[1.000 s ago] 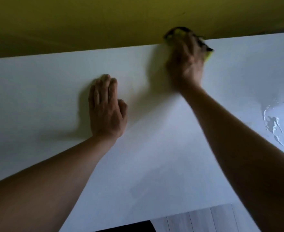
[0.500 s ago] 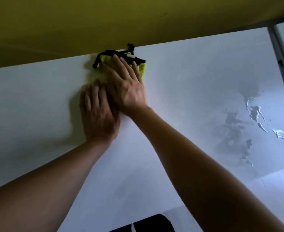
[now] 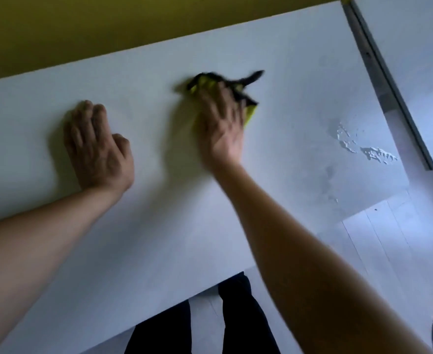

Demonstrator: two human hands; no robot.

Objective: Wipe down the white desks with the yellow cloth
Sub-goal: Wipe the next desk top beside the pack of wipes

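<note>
Head view, and the cloth [image 3: 202,82] sits on the desk [image 3: 287,72], roughly mid-top, a bit short of the far edge by the yellow wall [image 3: 108,26]. Yellow-green fabric with dark trim, and a dark strap flicking out to its right. It looks soft, light and floppy, so it will bunch rather than slide as one sheet; best taken under a flat palm, fingers spread over the middle to pin the loose edges. Right hand [image 3: 221,123] does just that: fingers extended, pressing down on the cloth, most of it hidden beneath. The hand is blurred, so how tightly the fingertips curl I cannot tell for sure. Left hand [image 3: 96,146] lies flat on the desk to the cloth's left, well apart from it, holding nothing, bracing. Desk surface is smooth, matte white, flat-edged. Right of the cloth, a glossy puddle [image 3: 373,152] and damp streaks remain, likely slick. Beyond a metal-edged gap, a second desk [image 3: 414,60]. Nearer the person: pale floor [image 3: 389,251], dark trouser legs [image 3: 238,312].
</note>
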